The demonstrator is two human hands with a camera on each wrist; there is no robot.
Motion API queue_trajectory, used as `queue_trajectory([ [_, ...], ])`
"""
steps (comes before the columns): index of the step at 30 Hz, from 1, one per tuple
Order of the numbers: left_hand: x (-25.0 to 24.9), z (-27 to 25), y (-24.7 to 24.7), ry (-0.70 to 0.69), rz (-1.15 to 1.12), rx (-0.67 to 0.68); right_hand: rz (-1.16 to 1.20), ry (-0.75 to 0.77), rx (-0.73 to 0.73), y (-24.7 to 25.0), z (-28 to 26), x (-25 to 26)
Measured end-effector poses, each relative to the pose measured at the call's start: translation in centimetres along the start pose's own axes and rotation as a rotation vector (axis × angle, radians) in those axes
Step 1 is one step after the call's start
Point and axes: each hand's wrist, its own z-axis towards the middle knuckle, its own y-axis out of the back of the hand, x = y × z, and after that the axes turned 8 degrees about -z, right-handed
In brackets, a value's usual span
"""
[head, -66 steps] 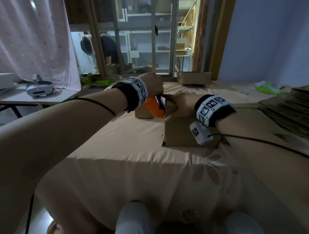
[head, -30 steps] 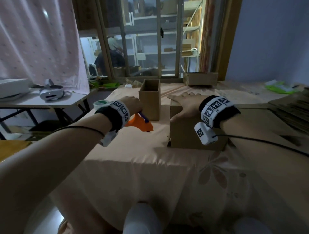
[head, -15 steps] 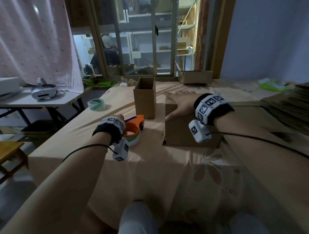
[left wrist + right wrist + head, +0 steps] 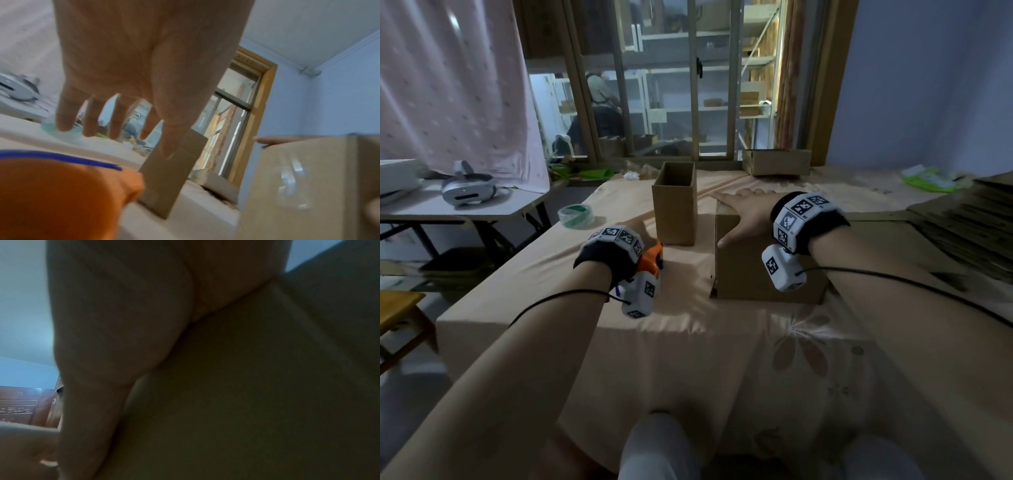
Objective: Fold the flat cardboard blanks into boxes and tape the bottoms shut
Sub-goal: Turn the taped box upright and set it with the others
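1. Right hand (image 4: 744,214): lies flat, palm down, fingers straight, on the top face of the cardboard box (image 4: 763,270); thumb hangs over the box's near-left top edge. Pressing, not gripping. Right wrist view is dark, showing only palm against cardboard.
2. Left hand (image 4: 144,65): fingers spread and straight in the left wrist view, holding nothing. It hovers just above the orange tape dispenser (image 4: 650,262), which sits on the tablecloth (image 4: 688,359).
3. Key relation: the box stands directly under the right hand, to the right of the left hand and near it. Its upward face carries a glossy strip, probably tape, visible in the left wrist view.
4. Judgement: bottom looks sealed; the next move likely turns the box upright. The right hand is already on it; the left is free to assist.
5. Outward: a tall open box (image 4: 676,209) stands just beyond the dispenser; a tape roll (image 4: 576,215) lies further left; flat cardboard blanks (image 4: 962,226) are stacked at far right.
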Motion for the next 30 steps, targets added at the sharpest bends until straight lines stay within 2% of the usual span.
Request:
queue_trajectory([
  [3,-0.6,5.3,-0.7,-0.099,-0.036,0.004,0.038,0.015,0.002,0.4,-0.4,0.2],
  [7,-5.0,0.6,0.4,-0.302,-0.157,-0.083,0.218,0.062,-0.098,1.5,-1.3,-0.7],
  [9,-5.0,0.4,0.6,-0.342,-0.161,-0.146,0.38,0.028,-0.183,2.8,-2.1,-1.9],
  [14,-4.3,-0.2,0.5,-0.399,-0.38,-0.197,0.928,-0.151,-0.403,6.0,-3.4,-5.1],
  [16,-4.6,-0.2,0.2,-0.359,-0.561,-0.148,1.159,-0.243,-0.364,5.8,-3.5,-5.6],
  [18,-4.9,-0.5,-0.1,-0.305,-0.657,-0.03,1.306,-0.302,-0.315,4.7,-3.0,-6.0],
  [20,-5.0,-0.5,-0.4,-0.268,-0.725,0.076,1.413,-0.34,-0.328,2.8,-1.3,-6.9],
  [21,-5.0,-0.6,-0.4,-0.261,-0.771,0.089,1.434,-0.362,-0.34,1.9,-0.8,-7.1],
  [24,-4.8,-0.4,-0.2,-0.315,-0.838,-0.004,1.367,-0.47,-0.304,-0.4,0.5,-7.6],
  [27,-4.3,0.0,-0.2,-0.34,-0.787,-0.028,1.261,-0.524,-0.278,-0.7,-0.5,-5.8],
  [30,-3.3,0.8,-0.2,-0.285,-0.735,-0.004,1.048,-0.535,-0.264,-1.0,-0.7,-4.7],
])
